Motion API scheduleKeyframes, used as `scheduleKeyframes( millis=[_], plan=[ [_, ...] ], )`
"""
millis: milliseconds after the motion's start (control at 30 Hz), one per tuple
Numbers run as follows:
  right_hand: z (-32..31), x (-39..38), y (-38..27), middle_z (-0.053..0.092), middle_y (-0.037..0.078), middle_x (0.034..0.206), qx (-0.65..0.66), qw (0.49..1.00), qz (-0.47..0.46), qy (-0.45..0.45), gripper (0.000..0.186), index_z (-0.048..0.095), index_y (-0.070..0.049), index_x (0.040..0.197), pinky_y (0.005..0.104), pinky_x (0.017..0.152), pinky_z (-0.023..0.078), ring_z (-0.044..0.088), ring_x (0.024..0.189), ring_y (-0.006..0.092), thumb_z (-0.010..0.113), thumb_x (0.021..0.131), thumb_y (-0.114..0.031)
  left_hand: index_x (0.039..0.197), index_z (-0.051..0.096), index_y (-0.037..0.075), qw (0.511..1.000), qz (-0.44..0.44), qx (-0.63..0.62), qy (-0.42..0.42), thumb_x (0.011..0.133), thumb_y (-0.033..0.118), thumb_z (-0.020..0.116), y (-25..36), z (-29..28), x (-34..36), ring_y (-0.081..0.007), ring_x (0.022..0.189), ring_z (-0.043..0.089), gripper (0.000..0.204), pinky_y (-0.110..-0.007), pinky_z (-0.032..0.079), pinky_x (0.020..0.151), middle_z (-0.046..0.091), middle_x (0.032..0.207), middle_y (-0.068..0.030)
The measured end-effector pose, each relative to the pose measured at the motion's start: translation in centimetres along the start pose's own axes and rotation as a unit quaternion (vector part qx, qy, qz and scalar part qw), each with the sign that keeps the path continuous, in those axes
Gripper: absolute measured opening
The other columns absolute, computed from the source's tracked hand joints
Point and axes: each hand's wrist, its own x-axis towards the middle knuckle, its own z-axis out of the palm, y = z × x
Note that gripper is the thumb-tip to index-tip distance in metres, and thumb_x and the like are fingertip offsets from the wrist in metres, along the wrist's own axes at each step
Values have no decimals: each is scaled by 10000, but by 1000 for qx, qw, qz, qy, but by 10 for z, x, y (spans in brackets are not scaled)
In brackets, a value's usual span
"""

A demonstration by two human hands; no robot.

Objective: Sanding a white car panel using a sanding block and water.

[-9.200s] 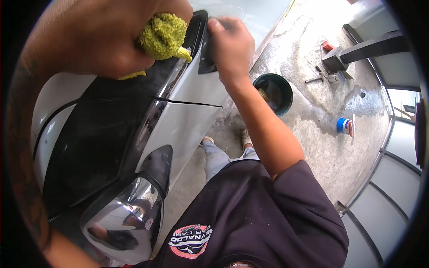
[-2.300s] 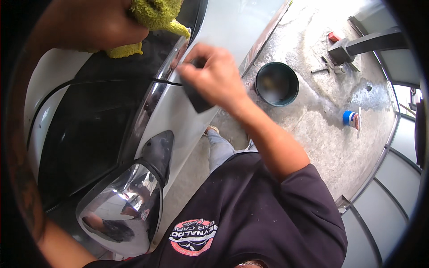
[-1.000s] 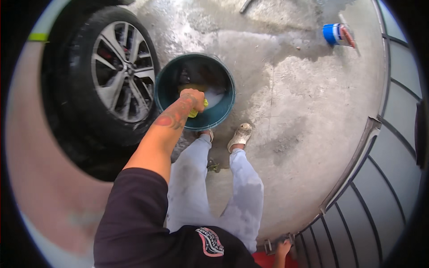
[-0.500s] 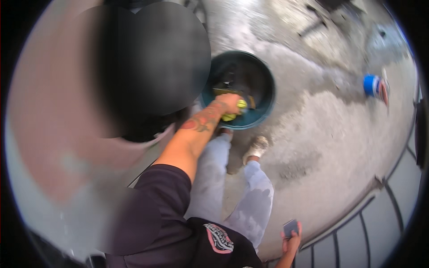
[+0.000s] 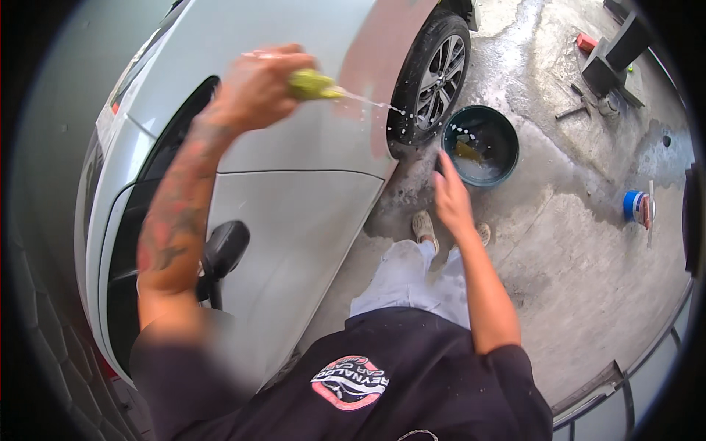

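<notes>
Your left hand (image 5: 261,87) is raised well left of the dark green bucket (image 5: 490,177), blurred, fingers closed tight around a bunched yellow-green cloth (image 5: 312,85). So the cloth is left of the bucket too, poking out past your fist, in front of the white car (image 5: 301,213) as seen from above. Thin stream of water plus white drops runs from the cloth toward the bucket. Your right hand (image 5: 454,202) sits by the bucket's near left rim, fingers straight and close together, thumb apart, tips aimed at the bucket; can't tell if they touch the rim. Inside the bucket: liquid and a brownish-yellow piece (image 5: 468,151), details unclear. Front wheel (image 5: 440,77) stands just beside the bucket, left and farther out; pinkish patch (image 5: 368,55) on the body panel is left of that. Dark side mirror (image 5: 226,246) is far left of the bucket, on your near side. Your light shoes (image 5: 424,226) are just on the near side of the bucket. Blue-and-white container (image 5: 634,206) is on the concrete, well right of the bucket; red object (image 5: 586,42) lies farther out and right of it.
</notes>
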Motion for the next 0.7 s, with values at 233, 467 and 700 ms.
scheduleKeyframes(
  millis=[233, 467, 700],
  plan=[
    [169, 33, -148, 409, 189, 1578, -81, 957, -279, 11, 561, 382, -21, 1533, 526, 1179, 323, 402, 1461, 330, 521, 1001, -130, 1019, 653, 89, 977, 54, 205, 20, 696, 19, 763, -55, -101, -123, -337, 1025, 646, 348, -447, 525, 861, 650, 1062, -89],
    [234, -12, -96, 211, 112, 1689, -110, 973, -200, 41, 688, 242, -121, 1617, 688, 1165, 212, 269, 1533, 320, 542, 1011, -250, 1132, 675, 89, 959, 77, 265, 69, 720, 6, 791, -111, -117, -205, -319, 1154, 633, 436, -438, 519, 969, 663, 1248, -90],
    [243, -16, -131, 301, 63, 1663, -163, 944, -280, 57, 603, 320, -122, 1589, 679, 1183, 170, 315, 1518, 252, 497, 1044, -311, 1184, 672, 79, 963, 131, 208, 113, 798, 37, 776, -149, -107, -206, -325, 1171, 637, 402, -445, 529, 981, 655, 1281, -125]
  ],
)
